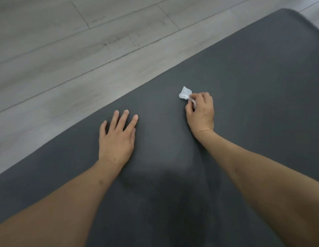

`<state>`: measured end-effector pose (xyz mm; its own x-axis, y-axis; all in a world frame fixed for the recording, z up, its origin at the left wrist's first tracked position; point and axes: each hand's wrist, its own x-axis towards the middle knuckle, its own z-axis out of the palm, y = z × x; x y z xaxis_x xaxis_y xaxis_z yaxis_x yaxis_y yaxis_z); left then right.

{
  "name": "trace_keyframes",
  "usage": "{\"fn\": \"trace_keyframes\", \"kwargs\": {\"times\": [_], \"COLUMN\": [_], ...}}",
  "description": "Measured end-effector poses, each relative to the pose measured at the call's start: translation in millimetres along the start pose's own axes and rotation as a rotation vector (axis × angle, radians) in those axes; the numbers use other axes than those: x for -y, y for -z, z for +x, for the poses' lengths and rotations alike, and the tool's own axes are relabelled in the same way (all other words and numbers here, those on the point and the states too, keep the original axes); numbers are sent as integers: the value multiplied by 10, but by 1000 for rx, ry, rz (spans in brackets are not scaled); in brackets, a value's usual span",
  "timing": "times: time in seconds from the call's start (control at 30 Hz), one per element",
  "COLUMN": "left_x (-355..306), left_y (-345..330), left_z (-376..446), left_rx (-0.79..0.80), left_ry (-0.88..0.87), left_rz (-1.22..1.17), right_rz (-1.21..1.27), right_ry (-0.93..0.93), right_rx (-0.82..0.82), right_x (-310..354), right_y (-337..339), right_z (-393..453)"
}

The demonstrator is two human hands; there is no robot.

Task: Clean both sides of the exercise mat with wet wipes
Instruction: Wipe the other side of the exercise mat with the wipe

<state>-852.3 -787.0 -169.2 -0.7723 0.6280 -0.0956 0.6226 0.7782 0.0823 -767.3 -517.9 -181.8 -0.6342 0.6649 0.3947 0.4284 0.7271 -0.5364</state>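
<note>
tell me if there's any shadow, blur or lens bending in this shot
Head view: a soft, darker shadow falls on the mat between the forearms, below the left hand; the floor planks and mat edge bow from the wide lens; the wipe in the right hand looks slightly soft.

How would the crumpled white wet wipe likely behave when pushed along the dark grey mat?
The crumpled white wet wipe is probably floppy: it bunches unevenly out of the right hand. It looks light, pinched by curled fingers alone. It may drag on the matte dark grey exercise mat, so bunch further.
</note>
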Motion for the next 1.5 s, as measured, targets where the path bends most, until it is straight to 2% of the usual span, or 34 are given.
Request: {"fn": "trace_keyframes", "kwargs": {"times": [0.1, 0.23, 0.4, 0.5, 0.67, 0.73, 0.8, 0.87, 0.9, 0.97, 1.03, 1.1, 1.17, 1.23, 1.3, 1.37, 1.43, 1.5], "left_x": [-160, -166, -160, -146, -131, -128, -131, -133, -132, -120, -120, -106, -99, -93, -95, -84, -82, -76], "left_y": [-51, -101, -138, -148, -176, -183, -181, -185, -192, -201, -211, -223, -234, -246, -252, -255, -257, -267], "left_z": [-310, -403, -361, -345, -335, -327, -329, -343, -338, -321, -304, -298, -304, -309, -311, -299, -292, -298], "left_rx": [94, 24, -20, -26, -45, -47, -54, -63, -69, -79, -81, -84, -97, -109, -98, -96, -97, -97], "left_ry": [97, 122, 112, 117, 117, 113, 117, 114, 107, 101, 98, 86, 45, -3, -18, -14, -15, -16], "left_rz": [-30, -28, -40, -56, -61, -55, -51, -56, -56, -57, -50, -51, -43, -16, 7, 11, 18, 22], "right_rz": [67, 132, 74, -41, -131, -94, -33, -92, -145, -281, -324, -269, -161, -99, -130, -237, -320, -283], "right_ry": [-3, 15, 95, 174, 123, 288, 503, 612, 549, 254, -19, 15, 255, 511, 588, 426, 132, 29], "right_rx": [31, 122, 327, 318, 283, 322, 473, 494, 437, 253, 162, 180, 372, 524, 488, 324, 185, 141], "right_x": [13, -15, -126, -138, 133, 428, 626, 457, 274, -138, -308, -6, 450, 601, 359, -42, -325, -201], "right_y": [54, 141, 224, 199, 167, 146, 177, 256, 272, 354, 429, 351, 311, 345, 398, 408, 444, 409], "right_z": [-30, -74, 55, 32, -88, -460, -819, -601, -344, 246, 490, 195, -420, -830, -547, 19, 385, 217]}}
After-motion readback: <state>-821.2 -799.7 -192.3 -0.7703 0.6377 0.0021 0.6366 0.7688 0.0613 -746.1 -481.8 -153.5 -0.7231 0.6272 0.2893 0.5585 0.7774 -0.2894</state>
